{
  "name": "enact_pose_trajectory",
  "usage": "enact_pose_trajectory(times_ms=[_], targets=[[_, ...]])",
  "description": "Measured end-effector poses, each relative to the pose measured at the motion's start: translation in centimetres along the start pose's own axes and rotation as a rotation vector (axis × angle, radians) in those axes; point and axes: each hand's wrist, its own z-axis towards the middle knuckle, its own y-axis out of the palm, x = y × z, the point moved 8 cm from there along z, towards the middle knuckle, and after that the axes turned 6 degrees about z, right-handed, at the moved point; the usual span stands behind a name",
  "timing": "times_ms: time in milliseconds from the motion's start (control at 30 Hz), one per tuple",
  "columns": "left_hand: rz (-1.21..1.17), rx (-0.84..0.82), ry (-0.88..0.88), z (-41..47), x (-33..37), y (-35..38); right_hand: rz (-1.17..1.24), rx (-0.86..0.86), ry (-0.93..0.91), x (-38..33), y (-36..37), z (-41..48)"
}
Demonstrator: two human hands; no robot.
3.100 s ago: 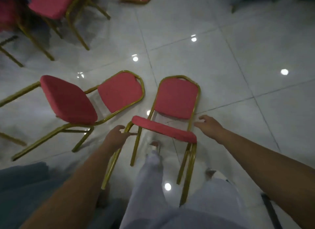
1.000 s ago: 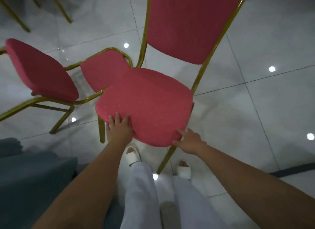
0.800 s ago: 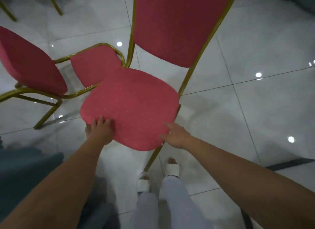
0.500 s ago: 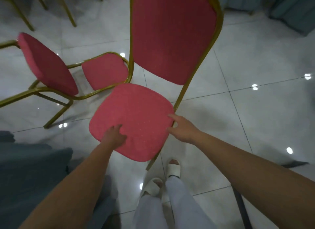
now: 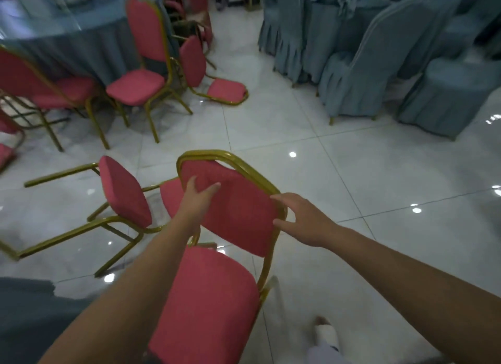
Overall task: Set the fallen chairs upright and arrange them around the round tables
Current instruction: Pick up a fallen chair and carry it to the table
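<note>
Your chair [image 5: 222, 271] now stands upright, well short of the table [image 5: 81, 49]. Both hands have shifted from seat [image 5: 206, 315] to backrest [image 5: 241, 217] (left hand [image 5: 199, 198] flat, right hand [image 5: 301, 220] spread, neither gripping). Carrying remains.

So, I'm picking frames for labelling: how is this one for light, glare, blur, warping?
Head view: dim, bluish light; white glare spots on the glossy floor; wide-angle warping bends tile lines near the edges; the round table top left is smeared; the left hand, right hand and nearest red chair are fairly sharp.
</note>
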Motion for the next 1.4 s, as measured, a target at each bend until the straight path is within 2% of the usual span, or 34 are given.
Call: enact_pose_trajectory(times_ms=[100, 167, 267, 367, 500, 767, 867, 967, 1067, 1167, 1233, 1333, 1400], targets=[[0.019, 0.091, 0.024, 2.2, 4.3, 1.5, -0.013, 0.039, -0.068, 1.5, -4.5, 1.9], [0.029, 0.184, -0.028, 3.6, 6.2, 2.6, -0.004, 0.046, -0.095, 3.3, -7.3, 3.4], [-0.001, 0.284, -0.171, 5.2, 7.2, 4.1, 0.0, -0.04, -0.115, 5.6, -10.2, 6.1], [-0.051, 0.331, -0.24, 6.2, 6.8, 5.4, -0.036, -0.141, -0.165, 5.9, -12.3, 10.2], [-0.108, 0.307, -0.308, 6.7, 5.7, 5.9, -0.044, -0.241, -0.273, 2.9, -12.9, 16.4], [-0.282, 0.448, -0.502, 14.7, 3.9, 1.4, -0.069, -0.435, -0.421, -3.5, -10.3, 30.1], [-0.267, 0.532, -0.494, 16.1, 2.1, 0.6, -0.112, -0.529, -0.421, -5.6, -8.9, 34.4], [-0.213, 0.557, -0.43, 16.2, 2.2, 0.4, -0.198, -0.654, -0.519, -8.6, -6.6, 36.9], [-0.231, 0.442, -0.419, 15.8, 3.0, -0.3, -0.237, -0.782, -0.618, -12.1, -3.6, 38.2], [-0.511, 0.333, -0.549, 13.0, 1.3, -1.8, -0.35, -0.926, -0.788, -15.8, 0.6, 38.3], [-0.651, 0.43, -0.565, 9.9, -0.3, -3.2, -0.402, -1.031, -0.924, -18.0, 3.1, 37.6], [-0.565, 0.654, -0.585, 4.1, -1.0, -3.6, -0.456, -1.208, -1.064, -20.2, 6.0, 35.9], [-0.561, 0.734, -0.623, 0.9, -0.7, -1.3, -0.519, -1.349, -1.124, -20.5, 7.5, 34.4]])
